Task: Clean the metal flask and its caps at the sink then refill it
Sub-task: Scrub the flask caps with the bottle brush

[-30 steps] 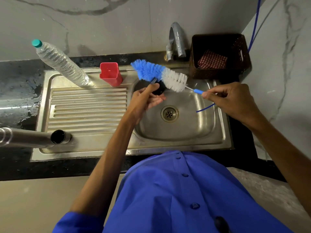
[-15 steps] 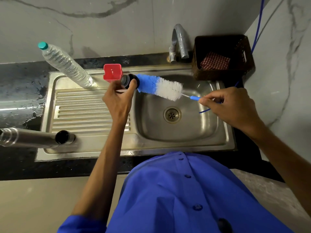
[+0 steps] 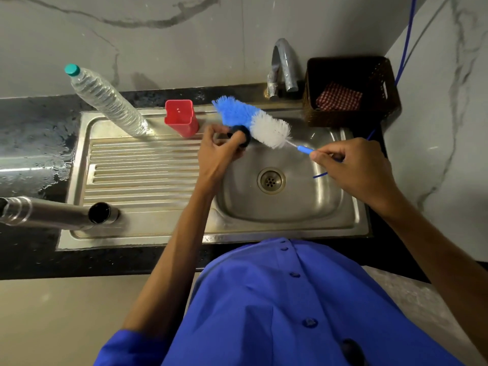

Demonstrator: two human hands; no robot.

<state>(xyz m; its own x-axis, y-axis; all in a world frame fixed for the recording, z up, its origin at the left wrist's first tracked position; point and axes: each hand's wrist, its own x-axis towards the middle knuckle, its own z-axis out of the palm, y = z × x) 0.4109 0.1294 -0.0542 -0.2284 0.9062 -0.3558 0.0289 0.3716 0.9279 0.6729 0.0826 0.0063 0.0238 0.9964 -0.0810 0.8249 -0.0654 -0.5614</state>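
My left hand (image 3: 219,154) grips a small black flask cap (image 3: 241,134) above the left side of the sink basin (image 3: 298,207). My right hand (image 3: 353,167) pinches the blue wire handle of a bottle brush (image 3: 253,120) with blue and white bristles; the bristles rest against the cap. The metal flask (image 3: 58,213) lies on its side at the left, its open mouth pointing toward the basin. A red square cup (image 3: 181,117) stands at the back of the draining board.
A plastic water bottle (image 3: 105,100) with a teal cap stands at the back left of the draining board (image 3: 140,170). The tap (image 3: 284,64) rises behind the basin. A dark basket (image 3: 348,88) holding a checked cloth sits at the back right. Wet black counter (image 3: 31,143) lies at the left.
My left hand moved the cap left toward the red cup, then back right over the basin's left edge. The brush followed it, its bristles staying against the cap.
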